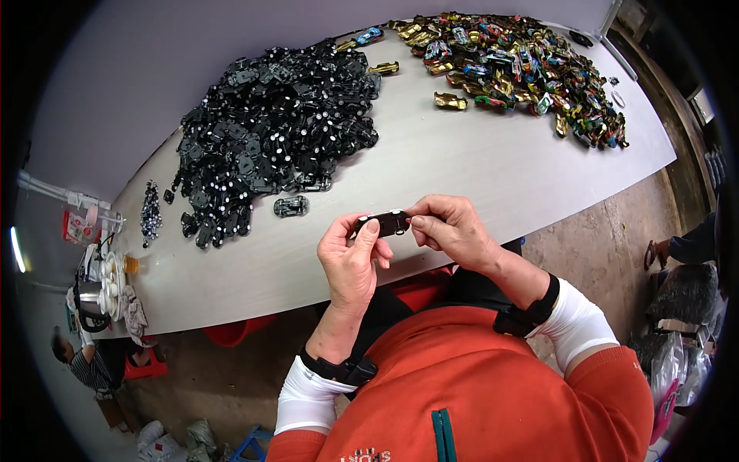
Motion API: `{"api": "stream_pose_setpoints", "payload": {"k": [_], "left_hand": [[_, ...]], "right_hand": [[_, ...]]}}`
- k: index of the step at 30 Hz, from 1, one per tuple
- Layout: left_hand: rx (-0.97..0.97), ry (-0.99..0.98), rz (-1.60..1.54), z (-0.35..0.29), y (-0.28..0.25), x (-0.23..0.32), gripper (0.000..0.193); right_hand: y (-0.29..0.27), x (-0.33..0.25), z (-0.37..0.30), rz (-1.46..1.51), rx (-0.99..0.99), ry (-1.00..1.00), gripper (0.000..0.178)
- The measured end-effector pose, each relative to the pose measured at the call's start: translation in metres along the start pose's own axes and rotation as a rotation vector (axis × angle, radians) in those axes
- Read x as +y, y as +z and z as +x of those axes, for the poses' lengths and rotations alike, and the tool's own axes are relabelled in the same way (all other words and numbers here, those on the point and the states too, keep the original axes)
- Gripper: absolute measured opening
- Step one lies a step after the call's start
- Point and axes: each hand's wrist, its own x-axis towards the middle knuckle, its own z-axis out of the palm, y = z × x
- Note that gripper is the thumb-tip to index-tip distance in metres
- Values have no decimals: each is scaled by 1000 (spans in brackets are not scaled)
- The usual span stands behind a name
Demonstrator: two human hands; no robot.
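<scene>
Chassis (380,225) up above the near edge of the table (400,169); left hand (348,258) had it pinched, thumb on top! Right hand (454,229) had finger and thumb together at its right end, any small part there hidden. Steady, gentle pressure looked wise. Sweater (416,362) lettering was cut off.

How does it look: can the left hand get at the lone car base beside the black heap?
Probably yes: bare tabletop separates the left hand and lone car base, though that hand is holding a black car piece.
</scene>
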Motion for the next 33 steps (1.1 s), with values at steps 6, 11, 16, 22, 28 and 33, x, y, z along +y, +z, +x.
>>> {"api": "stream_pose_setpoints", "payload": {"k": [6,11,16,22,28,33], "left_hand": [[1,-205,-36,10,-15,-5,11],[-38,-270,-416,17,-22,-12,16],[2,-199,-413,7,2,-1,22],[-257,-137,-175,6,-35,-5,26],[-203,539,843,-1,-34,2,35],[-196,844,1154,-6,-34,-4,45]], "right_hand": [[-9,-1,-3,303,-104,276,23],[16,15,2,-380,71,-385,29],[23,14,8,-692,38,-720,36],[17,-19,-1,-113,-103,57,22],[10,-20,-1,365,-234,354,27],[21,-16,1,437,-170,423,25]]}}
